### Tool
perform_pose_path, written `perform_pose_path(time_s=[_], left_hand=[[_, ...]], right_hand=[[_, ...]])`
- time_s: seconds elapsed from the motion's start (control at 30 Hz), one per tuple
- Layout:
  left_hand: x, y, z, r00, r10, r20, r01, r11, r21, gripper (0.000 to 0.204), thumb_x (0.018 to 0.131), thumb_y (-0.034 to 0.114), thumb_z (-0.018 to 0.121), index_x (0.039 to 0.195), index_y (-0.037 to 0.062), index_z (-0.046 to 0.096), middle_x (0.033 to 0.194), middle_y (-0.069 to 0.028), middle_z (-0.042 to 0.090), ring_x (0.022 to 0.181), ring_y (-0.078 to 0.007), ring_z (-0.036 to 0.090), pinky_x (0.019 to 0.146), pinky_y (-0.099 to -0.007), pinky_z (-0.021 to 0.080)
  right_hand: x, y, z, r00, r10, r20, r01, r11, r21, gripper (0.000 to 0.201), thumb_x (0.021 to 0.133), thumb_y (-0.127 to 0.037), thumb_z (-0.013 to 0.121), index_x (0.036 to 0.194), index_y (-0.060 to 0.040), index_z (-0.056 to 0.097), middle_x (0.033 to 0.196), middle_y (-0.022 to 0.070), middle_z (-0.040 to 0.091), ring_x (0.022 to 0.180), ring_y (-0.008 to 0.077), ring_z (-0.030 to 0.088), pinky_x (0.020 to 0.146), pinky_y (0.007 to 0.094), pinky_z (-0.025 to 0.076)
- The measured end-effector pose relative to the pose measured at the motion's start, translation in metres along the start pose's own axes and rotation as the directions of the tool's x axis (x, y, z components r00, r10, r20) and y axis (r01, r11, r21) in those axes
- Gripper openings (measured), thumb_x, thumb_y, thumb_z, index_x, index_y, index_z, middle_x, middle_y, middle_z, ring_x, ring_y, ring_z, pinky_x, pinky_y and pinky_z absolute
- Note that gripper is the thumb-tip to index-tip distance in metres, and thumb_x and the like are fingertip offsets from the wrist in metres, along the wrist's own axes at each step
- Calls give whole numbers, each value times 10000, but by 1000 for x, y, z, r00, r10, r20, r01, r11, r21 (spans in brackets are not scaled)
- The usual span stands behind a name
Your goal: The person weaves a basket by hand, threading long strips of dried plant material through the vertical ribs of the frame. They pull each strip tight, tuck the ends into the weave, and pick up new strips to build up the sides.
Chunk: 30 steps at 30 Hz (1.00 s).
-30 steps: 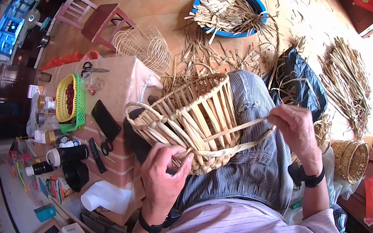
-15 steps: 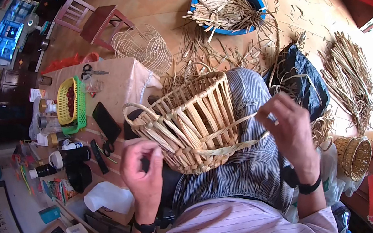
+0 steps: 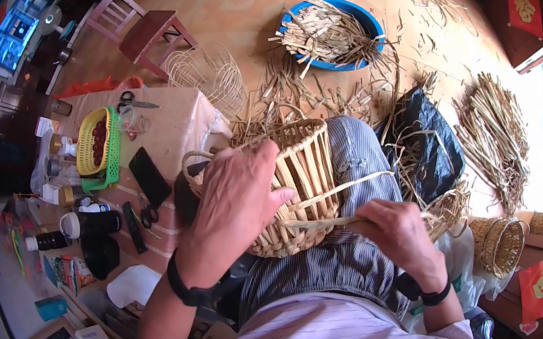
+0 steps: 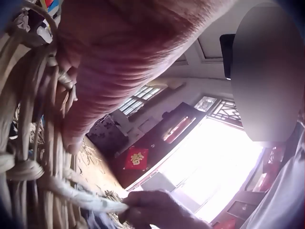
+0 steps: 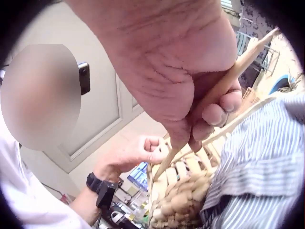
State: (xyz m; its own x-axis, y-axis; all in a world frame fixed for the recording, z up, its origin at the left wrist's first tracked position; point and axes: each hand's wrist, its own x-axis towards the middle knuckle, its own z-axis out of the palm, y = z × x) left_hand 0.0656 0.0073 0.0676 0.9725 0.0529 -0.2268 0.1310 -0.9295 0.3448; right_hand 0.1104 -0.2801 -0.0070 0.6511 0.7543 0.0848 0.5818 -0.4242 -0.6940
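A half-woven straw basket (image 3: 309, 175) lies tilted on the person's lap, its open stakes facing up and its dense weave toward the body. My left hand (image 3: 229, 195) grips the basket's side, thumb across the stakes; its other fingers are mostly hidden behind the wall. In the right wrist view, my right hand (image 5: 190, 86) holds a flat straw strand (image 5: 233, 71) between thumb and curled fingers. That strand runs taut from the weave to the right hand (image 3: 395, 233) in the head view. A second, loose strand (image 3: 364, 181) sticks out over the knee.
A cloth-covered table (image 3: 172, 109) at the left bears scissors (image 3: 132, 103), a yellow basket (image 3: 87, 142) of red fruit and several bottles. Ahead on the floor are a blue basin (image 3: 370, 26) of straw, a black bag (image 3: 432, 148) and a straw bundle (image 3: 493, 139).
My left hand went from the weave's near edge out to the left, then forward onto the basket's side. My right hand lowered toward the body and now pulls the strand straight.
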Motion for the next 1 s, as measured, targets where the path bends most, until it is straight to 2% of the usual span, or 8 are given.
perform_pose_path(time_s=[0.23, 0.43, 0.6, 0.67, 0.73, 0.8, 0.9, 1.0], left_hand=[[14, -21, -7, 983, 177, 47, -172, 980, -100, 388, 871, 162, 871, 1128, -17, 643, 1009, -292, 741, 1087, -502, 717, 926, -570, 550], [29, -31, -15, 953, 210, 220, -173, 969, -174, 329, 893, 128, 734, 1150, -26, 599, 1049, -291, 716, 1109, -512, 687, 973, -570, 533], [40, -31, -19, 904, 179, 388, -97, 970, -221, 370, 881, 127, 663, 1196, -42, 566, 1130, -320, 693, 1194, -516, 660, 1033, -559, 516], [41, -35, -18, 893, 249, 376, -138, 945, -296, 378, 886, 141, 651, 1207, -42, 569, 1159, -328, 690, 1219, -518, 655, 1044, -553, 515], [42, -41, -11, 891, 254, 378, -145, 945, -293, 386, 894, 162, 644, 1209, -48, 568, 1185, -329, 686, 1242, -518, 648, 1052, -551, 513], [41, -42, -8, 898, 247, 365, -151, 951, -272, 394, 898, 179, 637, 1207, -54, 567, 1198, -326, 684, 1255, -517, 643, 1056, -548, 513], [37, -44, -3, 917, 261, 301, -185, 948, -259, 402, 894, 200, 631, 1193, -61, 566, 1196, -321, 686, 1250, -518, 642, 1055, -547, 516], [37, -50, 2, 921, 273, 279, -198, 943, -268, 413, 895, 209, 651, 1202, -55, 574, 1180, -324, 696, 1204, -526, 650, 1031, -553, 521]], right_hand=[[-38, 61, -52, 901, 426, 85, -417, 791, 447, 227, 1025, -213, 858, 1002, -5, 769, 807, 16, 696, 758, 85, 650, 671, 277, 515], [-31, 88, -30, 947, 281, -156, 16, 444, 896, 245, 1158, -303, 689, 1217, -66, 672, 1131, 106, 778, 1034, 194, 758, 909, 365, 635], [22, 44, -5, 947, 198, -253, 273, -80, 959, 235, 1220, -313, 535, 1265, -86, 578, 991, 103, 729, 897, 230, 732, 842, 474, 593], [30, 31, 0, 981, 123, -147, 157, -74, 985, 197, 1224, -285, 536, 1238, -95, 584, 874, 18, 663, 636, 126, 618, 684, 288, 492], [34, 3, 4, 960, 276, 52, -133, 285, 949, 157, 1208, -239, 597, 1253, -89, 612, 912, -9, 640, 704, 63, 593, 689, 227, 491], [42, -19, 23, 976, 216, 14, -95, 371, 924, 127, 1179, -167, 656, 1274, -83, 642, 970, -26, 627, 807, 37, 590, 742, 235, 532], [50, -30, 38, 994, 63, -90, 16, 727, 686, 132, 1091, -69, 736, 1206, -29, 684, 1042, 74, 689, 951, 213, 717, 827, 374, 591], [57, -34, 47, 988, -47, -146, 117, 846, 519, 209, 1017, -37, 787, 1202, -27, 691, 1097, 158, 730, 969, 355, 751, 829, 422, 605]])
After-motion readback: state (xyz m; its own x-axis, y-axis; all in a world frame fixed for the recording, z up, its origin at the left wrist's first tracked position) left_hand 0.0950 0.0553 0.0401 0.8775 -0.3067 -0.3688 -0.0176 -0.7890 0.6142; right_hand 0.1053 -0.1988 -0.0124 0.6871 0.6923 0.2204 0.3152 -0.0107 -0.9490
